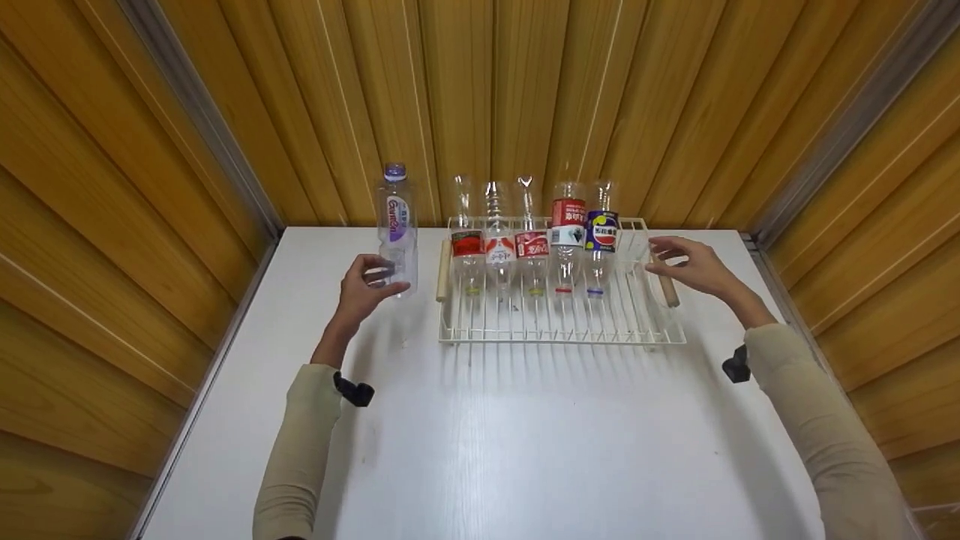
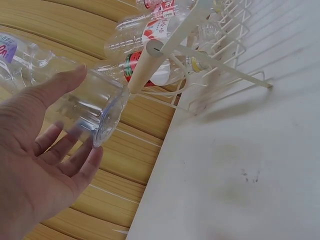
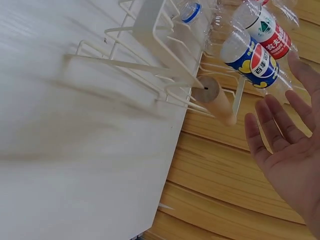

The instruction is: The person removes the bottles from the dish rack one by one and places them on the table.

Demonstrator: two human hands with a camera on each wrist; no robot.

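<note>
A clear plastic bottle (image 1: 397, 217) with a purple cap and a purple-white label stands upright at the table's back left. My left hand (image 1: 364, 292) holds it low down; in the left wrist view the thumb lies across the near side, while some fingers show through the clear wall (image 2: 90, 107). My right hand (image 1: 694, 266) has its fingers loosely spread and holds nothing, close beside the right wooden handle (image 1: 667, 289) of a white wire rack (image 1: 562, 343). Nearest to it in the rack is a bottle with a blue-and-yellow label (image 3: 257, 62).
Several empty bottles stand cap-down in the rack, among them a red-and-white labelled one (image 1: 568, 217) and a red-labelled one (image 1: 469, 244). The rack's left wooden handle (image 1: 444, 270) is near the purple-capped bottle. Wood-patterned panels (image 1: 517, 90) border the white table (image 1: 510, 450).
</note>
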